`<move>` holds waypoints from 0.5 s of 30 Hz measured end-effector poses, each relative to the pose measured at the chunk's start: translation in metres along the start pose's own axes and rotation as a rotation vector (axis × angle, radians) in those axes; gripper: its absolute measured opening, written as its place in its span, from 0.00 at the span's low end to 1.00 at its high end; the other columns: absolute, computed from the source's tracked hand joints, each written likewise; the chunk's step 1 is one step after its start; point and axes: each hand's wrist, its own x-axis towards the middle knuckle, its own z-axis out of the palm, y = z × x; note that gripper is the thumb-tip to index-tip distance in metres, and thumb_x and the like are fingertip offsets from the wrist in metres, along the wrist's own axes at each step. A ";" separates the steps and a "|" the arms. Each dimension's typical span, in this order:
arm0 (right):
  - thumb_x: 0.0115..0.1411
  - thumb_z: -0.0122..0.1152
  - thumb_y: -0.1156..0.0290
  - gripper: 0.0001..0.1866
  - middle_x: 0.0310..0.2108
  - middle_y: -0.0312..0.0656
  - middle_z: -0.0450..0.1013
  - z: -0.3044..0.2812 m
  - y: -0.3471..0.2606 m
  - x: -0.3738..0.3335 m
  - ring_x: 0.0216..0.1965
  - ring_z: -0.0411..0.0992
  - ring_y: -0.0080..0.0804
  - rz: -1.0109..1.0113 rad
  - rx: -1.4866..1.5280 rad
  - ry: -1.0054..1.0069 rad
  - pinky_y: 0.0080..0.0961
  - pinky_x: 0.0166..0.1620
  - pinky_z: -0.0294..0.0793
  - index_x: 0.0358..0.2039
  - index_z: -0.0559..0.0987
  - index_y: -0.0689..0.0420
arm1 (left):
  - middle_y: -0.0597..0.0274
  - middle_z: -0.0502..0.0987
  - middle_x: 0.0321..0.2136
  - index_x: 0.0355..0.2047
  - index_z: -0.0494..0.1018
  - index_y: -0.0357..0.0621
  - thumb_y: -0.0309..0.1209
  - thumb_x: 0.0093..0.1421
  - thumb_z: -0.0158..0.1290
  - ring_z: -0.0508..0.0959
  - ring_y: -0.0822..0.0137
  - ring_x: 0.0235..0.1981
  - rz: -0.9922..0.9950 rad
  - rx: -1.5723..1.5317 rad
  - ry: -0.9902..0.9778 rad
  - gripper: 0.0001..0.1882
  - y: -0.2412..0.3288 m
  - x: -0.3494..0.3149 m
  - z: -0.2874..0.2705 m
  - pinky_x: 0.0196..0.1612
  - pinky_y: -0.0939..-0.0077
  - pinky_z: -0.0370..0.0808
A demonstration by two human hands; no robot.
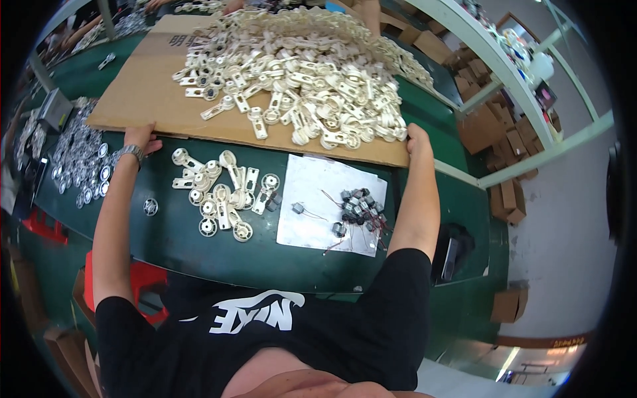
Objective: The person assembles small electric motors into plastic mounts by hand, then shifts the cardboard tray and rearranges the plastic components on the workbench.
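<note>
A large brown cardboard sheet (139,93) lies across the far part of the green table, bearing a heap of cream plastic parts (298,79), each with a round end and a slotted arm. My left hand (141,138) grips the sheet's near edge at the left; some fingers are hidden. At its near right corner, my right hand (417,138) is closed on it. Between my arms lies a smaller group of cream plastic parts (222,202). Right of them, small motors with thin wires (361,211) sit on a white paper sheet (295,232).
Silvery round parts (79,156) are spread at the left, near a grey box (55,109). One small wheel (150,207) lies by my left forearm. A pale metal frame (491,86) rises at the right. A red stool (142,275) stands below the table's left edge. Other people's hands show at the far side.
</note>
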 end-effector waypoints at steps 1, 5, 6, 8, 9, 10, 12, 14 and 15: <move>0.60 0.46 0.82 0.11 0.42 0.58 0.76 -0.022 -0.008 0.010 0.43 0.79 0.54 0.031 0.026 -0.062 0.52 0.49 0.82 0.41 0.75 0.67 | 0.45 0.80 0.37 0.55 0.70 0.35 0.35 0.65 0.60 0.84 0.53 0.24 -0.018 -0.046 -0.046 0.23 0.002 0.005 0.008 0.22 0.64 0.86; 0.60 0.43 0.81 0.14 0.42 0.60 0.76 -0.039 -0.012 0.031 0.43 0.79 0.56 0.034 0.070 -0.049 0.53 0.51 0.81 0.43 0.75 0.71 | 0.43 0.74 0.44 0.59 0.64 0.36 0.30 0.63 0.61 0.84 0.45 0.26 -0.012 -0.180 -0.053 0.27 0.005 -0.011 0.019 0.25 0.57 0.89; 0.60 0.43 0.81 0.15 0.42 0.59 0.76 -0.051 -0.018 0.039 0.43 0.79 0.57 0.033 0.079 -0.050 0.54 0.50 0.81 0.44 0.75 0.72 | 0.44 0.74 0.45 0.60 0.62 0.40 0.31 0.64 0.61 0.84 0.47 0.27 0.001 -0.201 -0.059 0.29 0.007 -0.015 0.026 0.26 0.58 0.89; 0.61 0.41 0.81 0.16 0.43 0.60 0.77 -0.018 -0.011 0.034 0.44 0.79 0.55 0.064 -0.025 -0.112 0.50 0.52 0.81 0.44 0.75 0.73 | 0.45 0.74 0.47 0.63 0.59 0.44 0.30 0.65 0.60 0.84 0.49 0.28 0.055 -0.235 0.033 0.30 0.002 -0.024 0.016 0.27 0.60 0.88; 0.61 0.40 0.80 0.16 0.43 0.61 0.78 -0.037 -0.021 0.041 0.45 0.79 0.54 0.088 -0.024 -0.130 0.46 0.53 0.81 0.43 0.76 0.72 | 0.45 0.75 0.46 0.62 0.60 0.42 0.29 0.65 0.59 0.84 0.50 0.28 0.059 -0.275 -0.015 0.29 0.007 -0.028 0.022 0.28 0.61 0.89; 0.61 0.41 0.81 0.15 0.41 0.58 0.78 -0.036 -0.026 0.043 0.42 0.79 0.52 0.090 -0.033 -0.116 0.45 0.51 0.81 0.42 0.76 0.71 | 0.45 0.75 0.46 0.61 0.61 0.39 0.29 0.66 0.58 0.84 0.52 0.29 0.064 -0.307 -0.040 0.27 0.014 -0.029 0.020 0.28 0.62 0.89; 0.61 0.41 0.81 0.15 0.39 0.55 0.77 -0.035 -0.023 0.044 0.40 0.79 0.50 0.012 -0.100 -0.027 0.45 0.49 0.82 0.41 0.77 0.71 | 0.45 0.77 0.43 0.56 0.64 0.32 0.26 0.66 0.55 0.85 0.54 0.29 0.159 -0.339 -0.043 0.21 0.018 -0.033 0.020 0.30 0.64 0.89; 0.62 0.41 0.80 0.14 0.38 0.53 0.77 -0.050 -0.035 0.048 0.39 0.79 0.49 0.041 -0.124 -0.052 0.44 0.47 0.81 0.41 0.77 0.69 | 0.44 0.78 0.41 0.54 0.65 0.26 0.22 0.66 0.54 0.85 0.54 0.30 0.196 -0.354 -0.053 0.19 0.028 -0.035 0.027 0.31 0.64 0.89; 0.62 0.41 0.80 0.14 0.38 0.53 0.77 -0.060 -0.042 0.050 0.38 0.79 0.49 0.061 -0.131 -0.063 0.43 0.47 0.82 0.41 0.77 0.69 | 0.44 0.78 0.41 0.54 0.65 0.26 0.22 0.66 0.54 0.85 0.54 0.30 0.187 -0.359 -0.058 0.19 0.029 -0.032 0.030 0.31 0.64 0.89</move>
